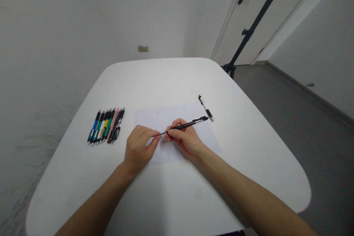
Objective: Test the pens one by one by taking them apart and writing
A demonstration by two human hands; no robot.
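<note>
While the right hand (184,141) pinches the black pen (190,124) steady above the paper (155,118), the left hand (138,147) curls its fingers at the tip, contact unclear.

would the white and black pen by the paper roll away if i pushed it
The slim white-and-black plastic pen has a round-looking barrel, so it would probably roll across the smooth white tabletop. Its thin body suggests it feels light and stiff.
</note>
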